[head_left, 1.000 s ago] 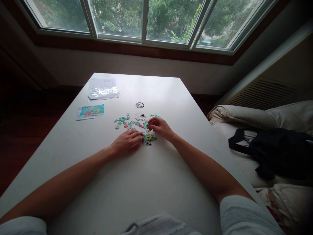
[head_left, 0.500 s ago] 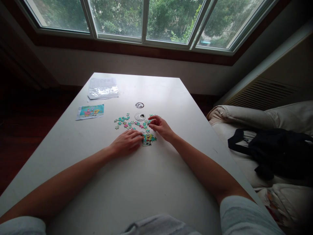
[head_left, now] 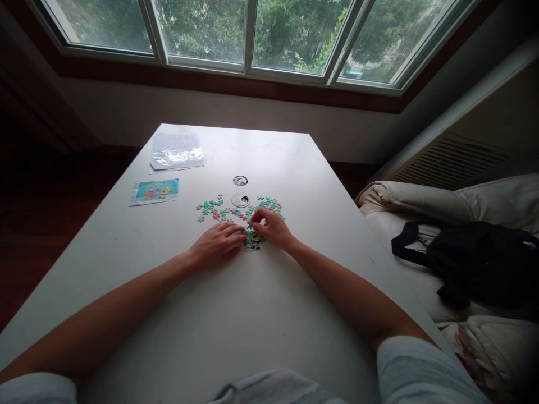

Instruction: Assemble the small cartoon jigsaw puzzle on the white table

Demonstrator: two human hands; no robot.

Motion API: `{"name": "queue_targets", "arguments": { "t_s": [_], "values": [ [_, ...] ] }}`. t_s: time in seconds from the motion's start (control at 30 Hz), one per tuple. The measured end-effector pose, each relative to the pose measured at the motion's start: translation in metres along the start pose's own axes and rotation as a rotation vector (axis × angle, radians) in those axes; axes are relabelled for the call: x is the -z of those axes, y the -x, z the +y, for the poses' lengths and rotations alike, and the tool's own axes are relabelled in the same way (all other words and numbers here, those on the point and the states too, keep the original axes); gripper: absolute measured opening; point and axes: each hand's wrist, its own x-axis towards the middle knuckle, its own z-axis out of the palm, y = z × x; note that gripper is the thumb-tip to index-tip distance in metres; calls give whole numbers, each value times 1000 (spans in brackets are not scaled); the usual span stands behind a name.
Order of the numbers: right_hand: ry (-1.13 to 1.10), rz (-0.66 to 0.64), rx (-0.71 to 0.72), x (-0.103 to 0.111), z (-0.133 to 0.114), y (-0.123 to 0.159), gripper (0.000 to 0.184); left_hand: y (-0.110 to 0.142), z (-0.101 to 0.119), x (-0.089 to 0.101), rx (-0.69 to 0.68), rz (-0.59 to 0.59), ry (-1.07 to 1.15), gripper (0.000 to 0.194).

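A partly joined jigsaw puzzle (head_left: 254, 239) with a yellow cartoon figure lies on the table between my hands. My left hand (head_left: 217, 244) rests flat, fingers stretched out, its fingertips at the puzzle's left edge. My right hand (head_left: 270, 229) is closed in a pinch over the puzzle's upper right, on what looks like a small puzzle piece (head_left: 251, 225), mostly hidden by the fingers. Beyond both hands lie loose puzzle pieces (head_left: 209, 208) in green, teal and pink, spread in a curved band.
The picture sheet (head_left: 156, 192) lies at the left of the white table (head_left: 252, 325), with a clear plastic bag and papers (head_left: 177, 151) behind it. Two round fittings (head_left: 241, 200) sit in the tabletop. On the right, a black bag (head_left: 475, 264) lies on a pale padded seat.
My right hand has moved left and slightly nearer, from the loose pieces to the joined puzzle, and its fingers have drawn into a pinch. My left hand stays in place.
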Motion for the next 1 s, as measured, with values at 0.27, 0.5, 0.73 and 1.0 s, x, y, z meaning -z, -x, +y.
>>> {"name": "queue_targets", "arguments": {
  "t_s": [0.27, 0.5, 0.73, 1.0],
  "values": [
    [126, -10, 9, -6, 0, 1, 7, 0, 0, 2, -11, -17, -16, 30],
    [248, 5, 48, -8, -1, 2, 11, -1, 1, 1, -4, -9, -18, 30],
    [325, -28, 107, -9, 2, 2, 12, -1, 2, 0, -12, -13, -27, 31],
    [421, -51, 118, -7, 2, 2, 5, -1, 2, -1, -10, -7, -31, 32]
  ]
}}
